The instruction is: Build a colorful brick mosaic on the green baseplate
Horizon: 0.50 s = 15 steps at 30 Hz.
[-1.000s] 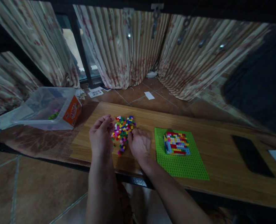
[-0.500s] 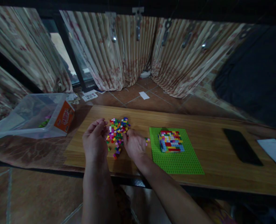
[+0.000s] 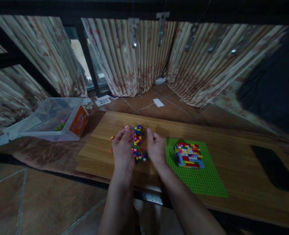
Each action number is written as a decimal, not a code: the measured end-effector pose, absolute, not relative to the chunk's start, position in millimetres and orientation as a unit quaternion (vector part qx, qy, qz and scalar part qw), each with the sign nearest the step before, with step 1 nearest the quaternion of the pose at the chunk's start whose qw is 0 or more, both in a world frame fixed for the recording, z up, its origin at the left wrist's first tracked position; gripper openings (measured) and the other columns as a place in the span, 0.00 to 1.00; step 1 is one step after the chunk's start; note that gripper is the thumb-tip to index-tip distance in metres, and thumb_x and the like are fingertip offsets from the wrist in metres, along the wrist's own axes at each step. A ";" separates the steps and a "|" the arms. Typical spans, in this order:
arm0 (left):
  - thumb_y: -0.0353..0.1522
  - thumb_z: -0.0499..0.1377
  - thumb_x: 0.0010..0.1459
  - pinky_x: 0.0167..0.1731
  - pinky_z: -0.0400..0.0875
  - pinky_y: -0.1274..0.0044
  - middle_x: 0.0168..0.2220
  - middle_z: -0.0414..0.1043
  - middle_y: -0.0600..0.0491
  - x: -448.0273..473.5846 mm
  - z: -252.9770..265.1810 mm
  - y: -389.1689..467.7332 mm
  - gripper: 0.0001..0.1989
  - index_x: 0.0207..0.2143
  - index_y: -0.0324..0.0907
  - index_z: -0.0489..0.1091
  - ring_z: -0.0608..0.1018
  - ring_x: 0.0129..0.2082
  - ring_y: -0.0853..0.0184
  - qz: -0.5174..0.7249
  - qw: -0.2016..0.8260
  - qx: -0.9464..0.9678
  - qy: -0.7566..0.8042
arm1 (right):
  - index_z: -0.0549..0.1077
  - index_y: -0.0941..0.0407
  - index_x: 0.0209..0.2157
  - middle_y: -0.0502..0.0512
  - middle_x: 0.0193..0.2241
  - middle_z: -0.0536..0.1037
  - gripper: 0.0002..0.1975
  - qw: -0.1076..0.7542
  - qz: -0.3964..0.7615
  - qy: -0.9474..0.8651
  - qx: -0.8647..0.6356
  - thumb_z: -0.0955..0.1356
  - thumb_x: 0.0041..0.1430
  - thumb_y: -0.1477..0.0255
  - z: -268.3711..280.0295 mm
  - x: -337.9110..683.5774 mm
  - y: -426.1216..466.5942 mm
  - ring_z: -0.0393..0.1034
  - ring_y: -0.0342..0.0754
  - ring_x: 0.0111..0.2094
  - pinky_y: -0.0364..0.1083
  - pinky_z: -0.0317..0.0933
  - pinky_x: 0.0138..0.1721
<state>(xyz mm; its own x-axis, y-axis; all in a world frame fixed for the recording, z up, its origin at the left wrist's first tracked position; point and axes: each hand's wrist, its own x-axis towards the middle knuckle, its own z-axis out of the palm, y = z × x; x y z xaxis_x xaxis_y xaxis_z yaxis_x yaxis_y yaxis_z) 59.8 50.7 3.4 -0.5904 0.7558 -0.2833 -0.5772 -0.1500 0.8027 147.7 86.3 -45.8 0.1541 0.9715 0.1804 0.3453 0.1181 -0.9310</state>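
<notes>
Small toy bricks [image 3: 137,140] in many colours lie in a loose heap on the wooden board, partly hidden by my hands. My left hand [image 3: 123,148] is over the heap's left side, thumb and fingers pinched together; whatever they hold is too small to make out. On the heap's right side is my right hand [image 3: 156,147], its fingers curled in and thumb pointing forward, contents hidden. Close by on the right, a block built of coloured bricks [image 3: 189,155] stands on a green studded baseplate [image 3: 203,182].
A clear plastic box [image 3: 49,132] with an orange label and a few green and pink pieces stands at the left. A dark flat slab [image 3: 274,166] lies on the wooden board [image 3: 95,150] at the right. Curtains [image 3: 134,65] hang behind.
My view has swung left, so the scene sits further right. My right hand has drawn back from the heap and turned thumb-up. The heap looks more spread out, with pieces left of my left hand.
</notes>
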 end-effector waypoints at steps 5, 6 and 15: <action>0.33 0.61 0.57 0.36 0.68 0.80 0.31 0.76 0.52 86.4 0.3 53.3 0.07 0.30 0.38 0.74 0.76 0.31 0.73 0.725 0.536 -0.028 0.432 | 0.58 0.51 0.19 0.38 0.11 0.51 0.26 0.538 0.645 -0.332 -0.429 0.62 0.56 0.45 -9.0 150.5 90.5 0.41 0.39 0.14 0.42 0.40 0.16; 0.33 0.59 0.59 0.36 0.68 0.80 0.31 0.75 0.52 91.5 1.9 53.1 0.09 0.30 0.38 0.74 0.76 0.30 0.72 0.718 0.562 -0.045 0.408 | 0.58 0.52 0.20 0.38 0.12 0.52 0.26 0.537 0.672 -0.320 -0.396 0.64 0.55 0.45 -1.9 150.1 88.6 0.42 0.39 0.14 0.41 0.41 0.16; 0.29 0.54 0.61 0.36 0.71 0.78 0.25 0.72 0.54 104.4 9.8 49.7 0.11 0.25 0.39 0.70 0.75 0.27 0.71 0.717 0.629 -0.108 0.281 | 0.65 0.54 0.18 0.44 0.16 0.65 0.23 0.571 0.603 -0.452 -0.324 0.66 0.57 0.52 12.3 143.9 69.0 0.59 0.41 0.20 0.43 0.57 0.26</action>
